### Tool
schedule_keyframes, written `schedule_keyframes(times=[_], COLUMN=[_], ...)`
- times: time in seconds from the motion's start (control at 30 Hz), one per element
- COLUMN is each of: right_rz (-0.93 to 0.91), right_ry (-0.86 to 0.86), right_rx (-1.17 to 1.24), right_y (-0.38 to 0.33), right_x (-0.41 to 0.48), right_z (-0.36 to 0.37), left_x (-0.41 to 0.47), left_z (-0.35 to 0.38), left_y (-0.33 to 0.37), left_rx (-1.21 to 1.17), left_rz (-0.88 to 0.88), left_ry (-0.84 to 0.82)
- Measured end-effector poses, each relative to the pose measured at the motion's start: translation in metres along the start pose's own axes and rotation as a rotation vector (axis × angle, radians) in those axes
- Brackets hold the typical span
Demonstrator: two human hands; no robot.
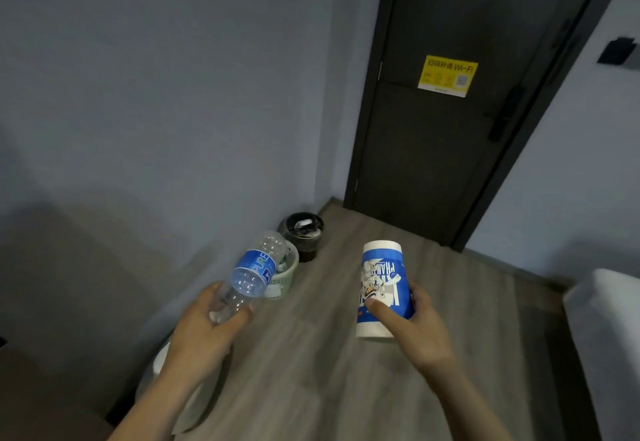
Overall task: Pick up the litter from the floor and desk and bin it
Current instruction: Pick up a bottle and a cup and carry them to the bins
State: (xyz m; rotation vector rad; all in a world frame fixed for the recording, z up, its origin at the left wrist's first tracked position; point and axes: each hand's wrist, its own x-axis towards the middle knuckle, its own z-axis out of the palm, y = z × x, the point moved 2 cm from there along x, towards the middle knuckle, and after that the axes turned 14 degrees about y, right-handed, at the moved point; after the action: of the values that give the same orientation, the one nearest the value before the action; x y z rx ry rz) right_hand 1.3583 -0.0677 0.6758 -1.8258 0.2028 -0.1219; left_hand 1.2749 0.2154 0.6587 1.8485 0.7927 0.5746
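Left hand has its grip clamped on a clear plastic bottle; right hand grips a blue paper cup. Green bin and black bin stand along the left edge of the floor. Better to step closer and release directly overhead.

The basket stands just before the bin, left of the door.

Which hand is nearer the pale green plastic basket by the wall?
Left. The left hand, gripping a clear plastic bottle, is just short of the basket; the right hand, holding a blue paper cup, is farther right.
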Motion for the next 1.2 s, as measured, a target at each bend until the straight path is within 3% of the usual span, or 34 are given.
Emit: schedule_keyframes(times=[0.5, 0.8, 1.2], right_rz=[0.034, 0.025, -0.025], right_ry=[-0.052, -0.132, -0.36], right_rx=[-0.101, -0.093, -0.115], right_y=[-0.027, -0.033, -0.054], right_x=[0.238, 0.393, 0.584], right_z=[0.151, 0.213, 0.309], left_x=[0.264, 0.372, 0.486], left_z=[0.138, 0.224, 0.306], left_y=[0.012, 0.036, 0.062], left_rx=[0.168, 0.226, 0.424], left_rz=[-0.093, -0.119, -0.092], left_ry=[-0.072, -0.038, 0.059])
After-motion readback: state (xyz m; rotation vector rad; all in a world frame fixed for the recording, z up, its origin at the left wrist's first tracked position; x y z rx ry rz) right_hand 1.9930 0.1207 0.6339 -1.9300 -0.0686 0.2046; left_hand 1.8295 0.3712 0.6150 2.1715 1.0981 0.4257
